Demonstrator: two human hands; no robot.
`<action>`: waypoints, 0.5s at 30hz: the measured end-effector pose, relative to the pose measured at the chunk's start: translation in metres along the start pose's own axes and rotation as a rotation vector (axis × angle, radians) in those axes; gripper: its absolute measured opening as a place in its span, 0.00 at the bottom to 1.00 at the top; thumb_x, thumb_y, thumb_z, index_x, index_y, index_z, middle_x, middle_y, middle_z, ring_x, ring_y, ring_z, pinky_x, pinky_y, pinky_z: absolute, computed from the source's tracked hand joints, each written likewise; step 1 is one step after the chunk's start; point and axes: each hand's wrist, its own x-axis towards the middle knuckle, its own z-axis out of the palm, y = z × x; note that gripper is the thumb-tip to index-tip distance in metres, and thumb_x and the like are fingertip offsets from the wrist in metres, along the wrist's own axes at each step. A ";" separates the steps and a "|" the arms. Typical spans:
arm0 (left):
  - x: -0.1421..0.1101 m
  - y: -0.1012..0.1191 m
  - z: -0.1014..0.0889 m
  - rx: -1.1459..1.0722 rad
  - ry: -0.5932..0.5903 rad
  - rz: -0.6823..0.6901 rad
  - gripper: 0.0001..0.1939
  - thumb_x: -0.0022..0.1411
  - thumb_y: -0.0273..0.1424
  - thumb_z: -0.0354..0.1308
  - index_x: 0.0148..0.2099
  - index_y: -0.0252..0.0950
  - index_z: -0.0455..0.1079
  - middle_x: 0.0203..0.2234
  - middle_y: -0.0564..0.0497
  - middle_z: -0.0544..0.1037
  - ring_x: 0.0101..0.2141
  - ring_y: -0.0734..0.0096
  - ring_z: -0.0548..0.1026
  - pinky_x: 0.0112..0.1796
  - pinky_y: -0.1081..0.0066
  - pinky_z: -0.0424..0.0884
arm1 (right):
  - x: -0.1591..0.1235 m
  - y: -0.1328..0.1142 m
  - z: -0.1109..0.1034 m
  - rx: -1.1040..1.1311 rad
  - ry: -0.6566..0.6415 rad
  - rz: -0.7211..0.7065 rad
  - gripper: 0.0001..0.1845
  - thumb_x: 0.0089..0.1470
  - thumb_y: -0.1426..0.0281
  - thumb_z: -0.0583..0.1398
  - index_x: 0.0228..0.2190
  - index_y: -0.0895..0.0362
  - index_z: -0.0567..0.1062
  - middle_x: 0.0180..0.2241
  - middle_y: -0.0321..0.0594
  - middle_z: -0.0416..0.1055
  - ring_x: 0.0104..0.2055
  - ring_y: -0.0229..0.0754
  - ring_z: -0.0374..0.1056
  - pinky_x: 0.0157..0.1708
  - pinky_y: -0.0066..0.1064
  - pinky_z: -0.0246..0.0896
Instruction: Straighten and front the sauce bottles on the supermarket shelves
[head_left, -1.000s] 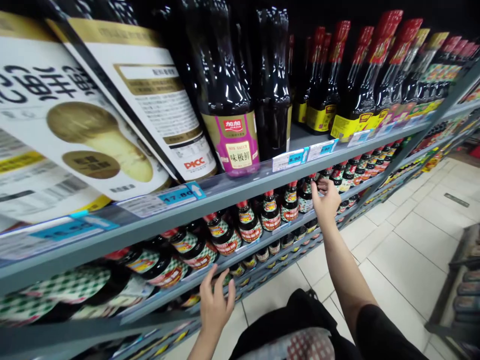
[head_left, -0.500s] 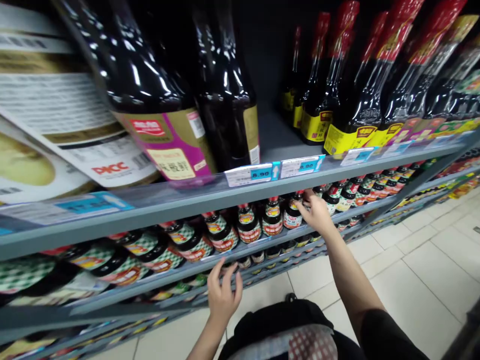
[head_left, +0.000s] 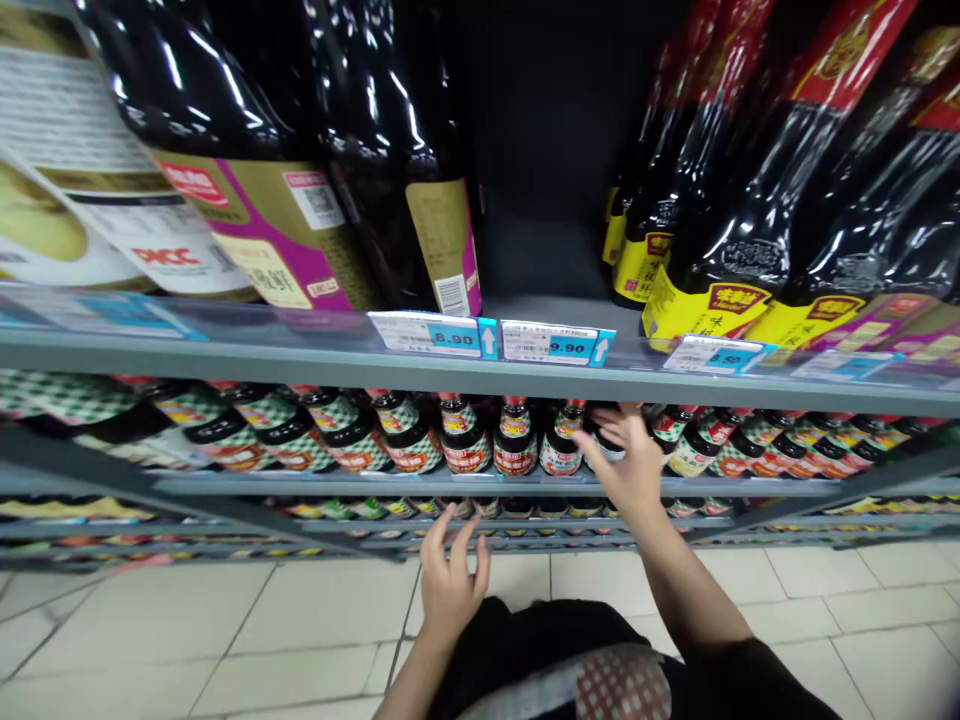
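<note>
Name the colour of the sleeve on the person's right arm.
The sleeve is black, clearest in the head view's lower right.

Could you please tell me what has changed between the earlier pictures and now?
The view has turned to face the shelves more squarely. The right hand has spread its thumb and fingers at a small bottle in the row below; whether it grips it is unclear. The left hand still hovers empty, and the purple-labelled bottles remain standing.

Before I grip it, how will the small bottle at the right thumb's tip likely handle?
The small bottle looks glossy and rigid, so probably stiff and a little slippery. It appears filled with dark liquid, likely heavy for its size. Narrow-necked and upright, it could tip if pushed high.
</note>
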 end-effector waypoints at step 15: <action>-0.008 -0.005 -0.011 0.174 0.081 -0.158 0.17 0.60 0.25 0.62 0.51 0.29 0.69 0.56 0.29 0.64 0.56 0.44 0.67 0.47 0.57 0.72 | 0.020 0.037 -0.021 -0.409 0.127 0.099 0.25 0.57 0.46 0.57 0.37 0.57 0.67 0.26 0.45 0.73 0.28 0.54 0.71 0.27 0.38 0.60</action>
